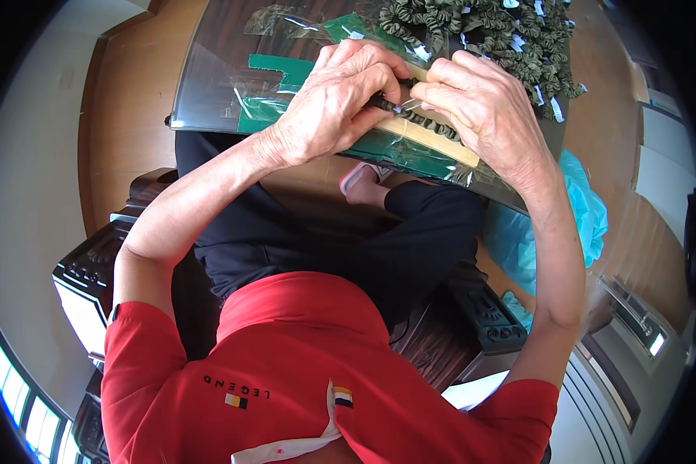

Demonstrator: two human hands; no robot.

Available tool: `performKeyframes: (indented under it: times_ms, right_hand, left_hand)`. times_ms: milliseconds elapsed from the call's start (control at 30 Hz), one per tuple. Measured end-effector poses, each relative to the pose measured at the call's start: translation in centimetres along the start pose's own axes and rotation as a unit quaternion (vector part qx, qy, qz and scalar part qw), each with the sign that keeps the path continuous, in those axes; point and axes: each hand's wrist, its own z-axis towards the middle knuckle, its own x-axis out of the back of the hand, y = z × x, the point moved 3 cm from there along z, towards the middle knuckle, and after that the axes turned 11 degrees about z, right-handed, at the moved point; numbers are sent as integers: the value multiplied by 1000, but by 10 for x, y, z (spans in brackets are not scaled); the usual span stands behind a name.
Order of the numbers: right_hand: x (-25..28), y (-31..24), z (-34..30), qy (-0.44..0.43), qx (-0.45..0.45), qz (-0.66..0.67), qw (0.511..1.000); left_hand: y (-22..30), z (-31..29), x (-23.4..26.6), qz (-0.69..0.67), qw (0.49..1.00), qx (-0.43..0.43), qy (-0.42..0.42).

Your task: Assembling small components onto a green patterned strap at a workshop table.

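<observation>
A dark olive gathered fabric band (431, 124) lies along a pale wooden strip (442, 145) near the table's front edge. My left hand (328, 104) is closed at the band's left end, thumb and fingers pinched on it. Close beside it, my right hand (487, 108) has its fingertips pinched together over the band. A thin, pale, shiny piece (411, 104) shows between the two hands; whether it is a needle, a wire or a thread I cannot make out. The right hand's fingers cover what they grip.
A heap of olive gathered bands (510, 46) with small white tags covers the table's far right. Green sheets (264, 116) and clear tape (274, 22) lie on the glossy tabletop (208, 81). A light-blue plastic bag (584, 205) hangs or stands right of my legs.
</observation>
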Motion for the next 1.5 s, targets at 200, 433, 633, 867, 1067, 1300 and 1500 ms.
performKeyframes:
  times_ms: [200, 433, 633, 867, 1067, 1300, 1500]
  right_hand:
    - [-4, -2, 4, -17, 34, -23, 999]
    - [-6, -2, 4, 25, 70, -67, 995]
    - [-13, -3, 4, 63, 58, -60, 994]
    - [-16, -3, 0, 97, 17, -57, 994]
    - [-4, -12, -14, 76, -48, -85, 992]
    - [-4, -54, -26, 105, -165, -107, 975]
    - [-10, -72, -19, 91, -189, -164, 964]
  left_hand:
    - [-2, -1, 0, 2, 1000, 3, -20]
    - [-2, -2, 3, 6, 1000, 0, -12]
    - [-6, -3, 1, 8, 1000, -6, -12]
    - [-5, -5, 2, 2, 1000, 6, 16]
    - [5, -4, 13, 12, 999, -13, 32]
    - [15, -4, 24, 246, 963, -80, 72]
    - [15, 7, 27, 344, 927, -144, 46]
